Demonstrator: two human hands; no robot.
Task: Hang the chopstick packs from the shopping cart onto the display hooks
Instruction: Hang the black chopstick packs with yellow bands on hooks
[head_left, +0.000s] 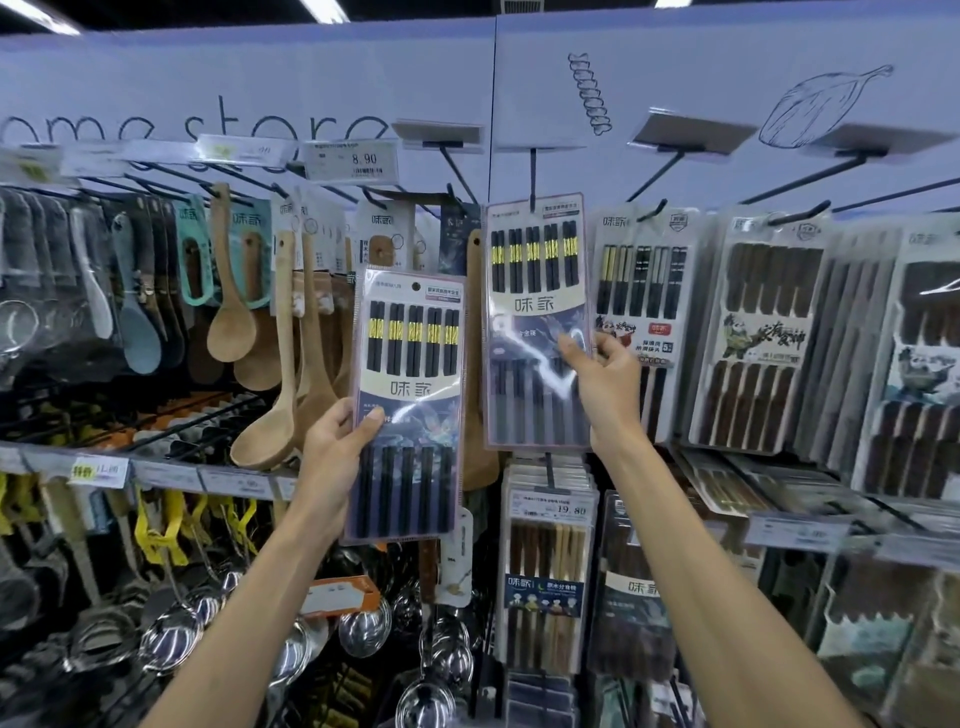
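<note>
Two matching packs of black chopsticks with gold bands are held up in front of the display. My left hand (337, 441) grips the lower left edge of one chopstick pack (408, 364), which stands upright and free of any hook. My right hand (605, 374) pinches the right edge of the second chopstick pack (537, 291); its top sits at a black display hook (532, 179) that comes down from the white header. Whether the hook passes through the pack's hole is hidden.
Other chopstick packs (641, 291) hang to the right, and more fill the row below (545, 577). Wooden spoons (228, 322) and spatulas hang to the left, steel ladles (363, 629) lower down. Price tags (353, 158) sit on the hook ends.
</note>
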